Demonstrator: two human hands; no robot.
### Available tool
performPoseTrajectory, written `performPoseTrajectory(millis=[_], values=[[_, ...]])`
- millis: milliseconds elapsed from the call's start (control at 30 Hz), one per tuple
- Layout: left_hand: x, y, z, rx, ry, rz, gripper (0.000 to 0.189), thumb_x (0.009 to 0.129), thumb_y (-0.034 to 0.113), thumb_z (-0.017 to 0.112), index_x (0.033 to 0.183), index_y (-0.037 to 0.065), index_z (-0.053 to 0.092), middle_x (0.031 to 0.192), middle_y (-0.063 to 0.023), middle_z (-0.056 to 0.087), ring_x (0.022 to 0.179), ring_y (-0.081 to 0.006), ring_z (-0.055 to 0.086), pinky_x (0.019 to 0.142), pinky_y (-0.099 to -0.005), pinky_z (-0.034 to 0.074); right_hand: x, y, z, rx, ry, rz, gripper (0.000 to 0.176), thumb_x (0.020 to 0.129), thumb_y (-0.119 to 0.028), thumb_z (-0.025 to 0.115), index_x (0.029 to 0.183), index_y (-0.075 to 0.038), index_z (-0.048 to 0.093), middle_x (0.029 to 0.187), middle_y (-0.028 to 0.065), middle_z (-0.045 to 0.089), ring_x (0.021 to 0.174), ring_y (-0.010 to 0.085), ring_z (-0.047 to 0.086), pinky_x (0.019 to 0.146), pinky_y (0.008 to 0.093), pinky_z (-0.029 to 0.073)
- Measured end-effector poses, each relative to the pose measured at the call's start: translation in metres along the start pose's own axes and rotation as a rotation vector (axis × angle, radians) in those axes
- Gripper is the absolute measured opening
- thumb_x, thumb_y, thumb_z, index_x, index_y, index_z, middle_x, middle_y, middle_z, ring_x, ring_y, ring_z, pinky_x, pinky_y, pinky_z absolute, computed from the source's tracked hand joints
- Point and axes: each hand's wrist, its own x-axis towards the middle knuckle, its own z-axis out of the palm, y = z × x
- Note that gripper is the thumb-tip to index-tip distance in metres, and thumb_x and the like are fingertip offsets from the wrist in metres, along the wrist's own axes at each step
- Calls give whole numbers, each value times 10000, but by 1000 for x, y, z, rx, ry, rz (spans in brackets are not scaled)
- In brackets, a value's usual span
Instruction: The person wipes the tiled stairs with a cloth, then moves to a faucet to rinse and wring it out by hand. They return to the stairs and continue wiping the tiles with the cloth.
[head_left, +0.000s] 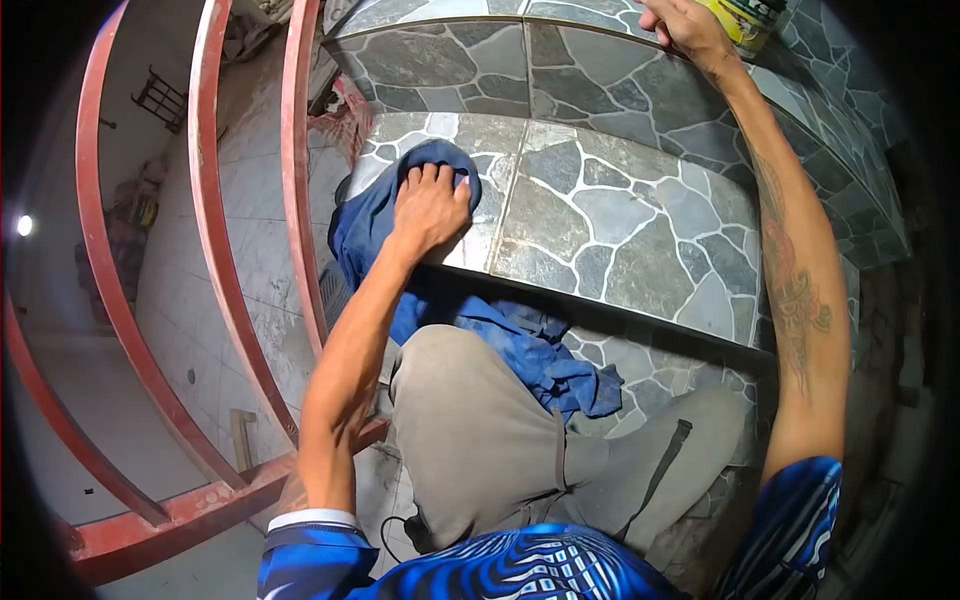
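Observation:
My left hand (432, 208) presses down on a dark blue cloth (365, 225) at the left end of a stone-patterned tiled step (610, 215). Its fingers are bent into a fold of the cloth, which hangs over the step's front edge. More of the blue fabric (520, 350) lies bunched below, beside my knee. At the top edge of the view, my right hand (690, 35) is by the upper step (590, 70), left of a yellow and dark container (745, 20). Its fingers are curled, and whatever they may hold is cut off or too small to name.
Red metal railing bars (205, 150) curve down along the left, joined to a red bottom rail (190, 520). Beyond them is a light tiled floor (250, 210). My bent legs in grey trousers (475, 450) are close to the lower step.

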Motion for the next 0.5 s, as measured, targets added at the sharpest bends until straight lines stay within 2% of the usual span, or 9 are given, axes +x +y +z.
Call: performPoseTrajectory(millis=[100, 200, 300, 400, 433, 467, 500], values=[[-25, 16, -10, -22, -24, 103, 374, 987, 352, 502, 1009, 5, 640, 1027, -199, 618, 1005, -378, 571, 866, -488, 480, 1, -4, -1, 188, -41, 144, 47, 860, -94, 597, 828, -62, 610, 790, 102, 611, 736, 291, 648, 639, 367, 529], [-81, 30, -34, -167, -119, 100, 317, 978, 330, 539, 1019, 28, 627, 1030, -177, 597, 1039, -366, 566, 875, -474, 489, -4, 0, 1, 12, -13, 36, 53, 857, -107, 615, 849, -55, 620, 828, 104, 635, 768, 291, 658, 648, 365, 535], [-90, 27, -40, -219, -150, 82, 309, 979, 324, 549, 1014, 25, 621, 1025, -176, 594, 1046, -374, 568, 887, -480, 490, -4, -6, -1, -66, 63, -5, 83, 869, -134, 631, 890, -54, 643, 869, 113, 649, 798, 281, 674, 680, 393, 546], [-85, 21, -46, -250, -213, 107, 277, 986, 279, 543, 999, 5, 585, 1026, -202, 567, 1033, -402, 547, 889, -491, 475, -14, -59, -15, 744, 27, 635, 365, 1045, -306, 502, 1258, -52, 654, 887, -18, 626, 683, 42, 510, 610, 195, 410], [-81, 17, -46, -265, -234, 117, 262, 988, 258, 539, 993, -3, 567, 1026, -215, 554, 1026, -415, 536, 888, -496, 468, -13, -107, -43, 800, -75, 698, 346, 1041, -272, 506, 1250, -41, 655, 911, -5, 646, 708, 49, 539, 636, 206, 449], [-79, 14, -43, -255, -213, 116, 260, 994, 248, 534, 1009, -9, 568, 1034, -224, 559, 1036, -423, 538, 898, -498, 467, -18, -154, -62, 1008, -90, 741, 332, 997, -245, 548, 1237, -48, 664, 939, -4, 665, 759, 78, 580, 672, 200, 468], [-75, 11, -38, -246, -205, 98, 278, 996, 265, 533, 1039, -7, 569, 1056, -232, 564, 1046, -428, 543, 913, -505, 464, -36, -188, -59, 1057, -51, 592, 316, 931, -208, 589, 1198, -68, 681, 949, 18, 686, 837, 126, 628, 722, 242, 507]])
